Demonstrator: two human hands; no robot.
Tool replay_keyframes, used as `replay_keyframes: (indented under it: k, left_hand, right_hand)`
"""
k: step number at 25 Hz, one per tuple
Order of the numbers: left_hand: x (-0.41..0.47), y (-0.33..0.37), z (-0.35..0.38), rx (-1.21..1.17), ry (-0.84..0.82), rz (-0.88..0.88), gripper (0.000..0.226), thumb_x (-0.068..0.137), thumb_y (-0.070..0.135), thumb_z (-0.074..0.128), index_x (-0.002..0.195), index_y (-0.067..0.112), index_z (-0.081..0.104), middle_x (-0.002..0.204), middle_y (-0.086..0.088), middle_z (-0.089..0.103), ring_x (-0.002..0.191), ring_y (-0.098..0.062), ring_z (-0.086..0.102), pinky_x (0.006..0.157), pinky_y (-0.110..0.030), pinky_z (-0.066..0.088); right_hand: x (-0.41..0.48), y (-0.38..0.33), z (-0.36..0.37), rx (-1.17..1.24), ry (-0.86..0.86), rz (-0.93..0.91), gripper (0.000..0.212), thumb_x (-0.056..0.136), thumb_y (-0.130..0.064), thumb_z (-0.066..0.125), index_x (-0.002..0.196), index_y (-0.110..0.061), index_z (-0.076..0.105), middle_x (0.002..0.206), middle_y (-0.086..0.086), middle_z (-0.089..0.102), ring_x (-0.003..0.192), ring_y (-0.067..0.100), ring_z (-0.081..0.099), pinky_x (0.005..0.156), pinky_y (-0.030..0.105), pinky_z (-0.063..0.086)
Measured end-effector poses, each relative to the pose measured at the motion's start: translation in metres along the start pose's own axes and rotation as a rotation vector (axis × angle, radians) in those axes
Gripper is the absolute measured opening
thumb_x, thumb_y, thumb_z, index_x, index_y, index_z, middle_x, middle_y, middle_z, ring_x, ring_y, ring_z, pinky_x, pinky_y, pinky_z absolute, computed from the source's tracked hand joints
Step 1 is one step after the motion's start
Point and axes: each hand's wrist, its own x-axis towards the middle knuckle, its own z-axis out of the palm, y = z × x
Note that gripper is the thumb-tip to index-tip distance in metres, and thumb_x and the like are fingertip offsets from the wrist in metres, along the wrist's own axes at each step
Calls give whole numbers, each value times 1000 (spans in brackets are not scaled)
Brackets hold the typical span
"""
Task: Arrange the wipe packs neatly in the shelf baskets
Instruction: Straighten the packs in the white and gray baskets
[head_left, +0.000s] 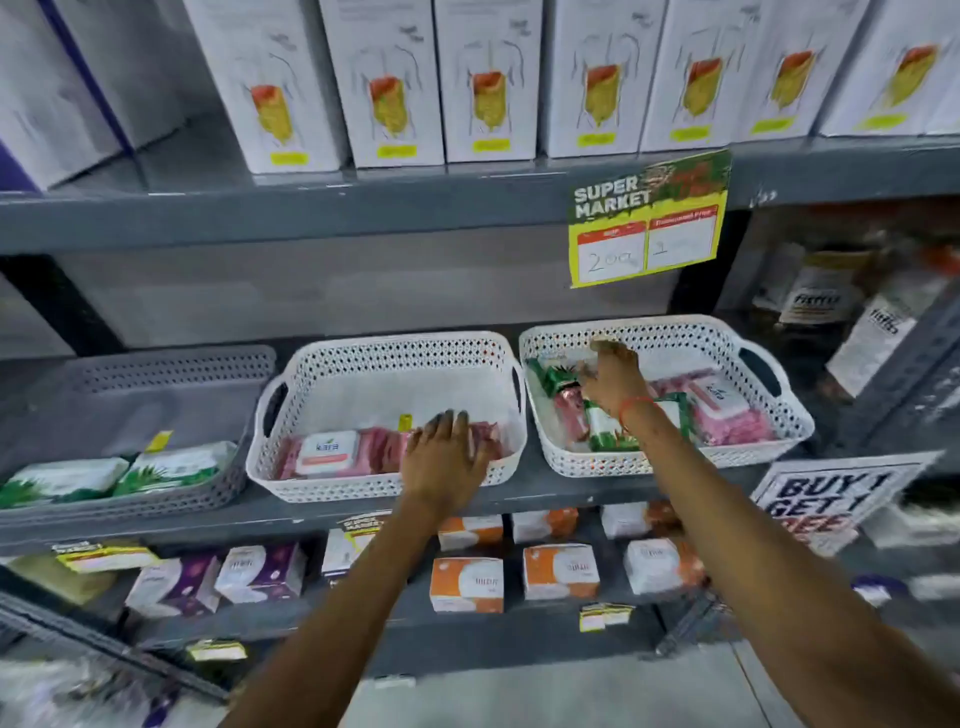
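On the grey metal shelf (519, 499) sit perforated white plastic baskets. Left hand (447, 457) lies flat, fingers spread, on pink "kara" wipe packs (332, 452) in the middle basket (384, 364). Right hand (613, 379) reaches into the right basket (675, 338) among green and pink packs (727, 410); its grip is unclear.

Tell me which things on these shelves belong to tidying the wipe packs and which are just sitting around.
Part of the job:
middle white basket
right white basket
grey basket
pink wipe packs
green wipe packs
left hand
right hand

Just sitting around:
white boxes on the top shelf
price sign
orange boxes below
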Motion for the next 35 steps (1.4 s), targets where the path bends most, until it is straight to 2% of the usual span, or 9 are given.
replay_keyframes:
  k: [5,8,11,15,19,24,28,31,35]
  left_hand:
    - [3,-2,11,99,24,-31,65,91,53,15,138,16,41,148,-8,40,136,-24,33,110,-41,25]
    - [2,0,13,77,107,-45,77,84,57,8,130,12,53,139,-11,50,132,-26,41,106,-41,30]
    - [2,-1,18,85,164,-43,68,87,52,20,116,8,63,123,-15,63,120,-29,54,97,-44,41]
    - [1,-1,18,67,174,-34,69,87,52,18,119,8,61,127,-14,60,122,-28,52,100,-43,39]
    - [2,-3,14,66,154,-15,78,85,56,7,130,11,52,140,-11,49,133,-24,40,109,-39,27]
    - [-2,-45,10,70,202,6,83,87,62,-2,141,12,37,152,-10,30,141,-24,22,117,-41,8]
    - [-21,-123,-10,121,324,-132,74,90,57,13,145,9,27,153,-11,24,142,-24,19,116,-42,3]
    - [-40,-190,-25,125,394,-306,74,91,54,19,145,5,24,154,-13,22,143,-25,17,116,-44,-2]
    - [-69,-265,-44,57,475,-577,79,89,56,20,143,-2,25,153,-19,24,142,-31,19,116,-48,9]
  right_hand:
    - [45,10,14,-202,-311,-85,43,86,-25,56,121,0,54,132,25,54,125,37,48,106,43,44]
    - [68,14,15,-290,-480,-125,62,83,-15,62,140,-13,38,147,19,42,134,35,40,113,43,38]
    - [84,5,13,-420,-623,-159,78,81,-2,59,146,-25,24,153,16,32,135,35,39,112,41,40]
    - [81,2,9,-526,-506,-251,74,78,-8,63,143,-20,31,147,14,40,135,34,35,110,44,40]
    - [63,-6,-12,-508,-160,-280,73,71,-24,75,135,-11,42,135,18,50,125,39,39,109,46,36]
    - [27,-54,-32,-292,147,-208,81,68,-31,77,137,-10,39,141,20,45,131,40,38,110,50,33]
    - [-4,-130,-23,10,153,-282,77,67,-36,75,133,-10,46,129,19,53,120,38,42,99,43,43]
    - [-21,-194,12,162,66,-405,77,66,-39,76,131,-9,50,123,20,57,115,37,45,98,35,35]
    - [-35,-280,74,266,-72,-539,79,64,-41,75,132,-11,49,123,18,57,115,36,48,93,29,26]
